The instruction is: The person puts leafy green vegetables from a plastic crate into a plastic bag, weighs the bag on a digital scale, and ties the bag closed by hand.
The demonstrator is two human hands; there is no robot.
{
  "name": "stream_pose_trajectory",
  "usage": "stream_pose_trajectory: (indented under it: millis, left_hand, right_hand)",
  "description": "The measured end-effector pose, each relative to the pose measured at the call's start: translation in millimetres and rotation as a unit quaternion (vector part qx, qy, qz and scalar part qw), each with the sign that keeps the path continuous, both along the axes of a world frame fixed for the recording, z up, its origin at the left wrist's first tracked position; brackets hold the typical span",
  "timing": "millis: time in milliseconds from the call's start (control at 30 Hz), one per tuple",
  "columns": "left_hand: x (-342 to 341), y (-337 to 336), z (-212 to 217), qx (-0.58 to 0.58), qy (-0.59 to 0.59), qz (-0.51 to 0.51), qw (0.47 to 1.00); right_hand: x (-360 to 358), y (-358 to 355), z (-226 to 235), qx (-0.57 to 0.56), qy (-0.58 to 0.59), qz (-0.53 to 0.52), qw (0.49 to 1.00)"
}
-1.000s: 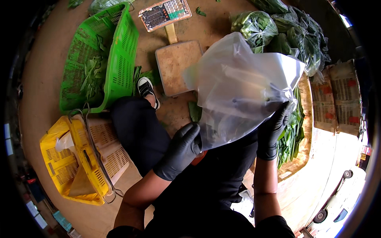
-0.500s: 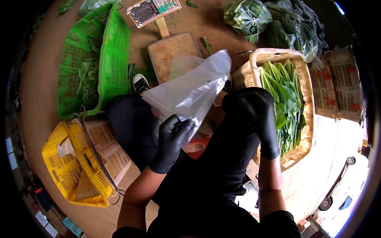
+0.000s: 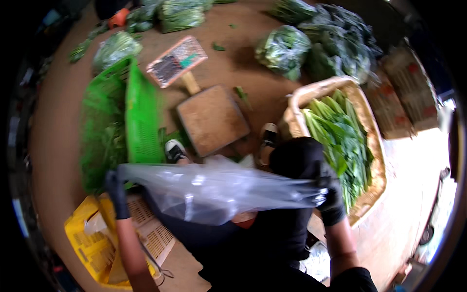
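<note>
Here we hold a clear plastic bag (image 3: 214, 190) stretched wide across the middle of the frame, above our lap. Our left hand (image 3: 116, 191), in a black glove, is clenched on the bag's left end near the lower left, and our right hand (image 3: 330, 199), gloved the same, grips the right end at the centre right. The bag looks empty: we see only our dark trousers and a bit of red through it, no greens inside.

To the right of our right hand lies a woven basket (image 3: 366, 121) full of long green leafy stalks (image 3: 340, 141), untouched at this moment. At the upper right sit already filled bags of greens (image 3: 284, 46). A platform scale (image 3: 212, 118) stands on the floor at the upper middle, its plate bare. A green crate (image 3: 141, 117) is at the left, a yellow crate (image 3: 90, 243) at the lower left.

So, as we judge it, the bag is spread out, while filling and weighing it remain undone.
</note>
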State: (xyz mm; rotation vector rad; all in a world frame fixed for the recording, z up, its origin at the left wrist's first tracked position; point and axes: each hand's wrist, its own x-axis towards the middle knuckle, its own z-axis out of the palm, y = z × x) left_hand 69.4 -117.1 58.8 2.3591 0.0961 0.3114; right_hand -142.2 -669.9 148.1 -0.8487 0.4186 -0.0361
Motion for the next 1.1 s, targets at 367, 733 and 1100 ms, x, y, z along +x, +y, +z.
stream_pose_trajectory:
  millis: [367, 733, 1100]
  left_hand:
    - [-43.3, -270.7, 70.0, 0.151, 0.019, -0.456, 0.877]
    - [35.8, -213.4, -11.1, -0.034, 0.284, -0.172, 0.943]
    - [33.6, -194.8, -25.8, -0.035, 0.367, -0.030, 0.929]
  right_hand:
    - [55.9, 23.3, 30.1, 0.030, -0.158, 0.302, 0.940]
    - [150.4, -234.5, -168.9, -0.739, 0.245, 0.275, 0.564]
    - [239.0, -305.7, -272.7, -0.692, 0.332, 0.385, 0.513]
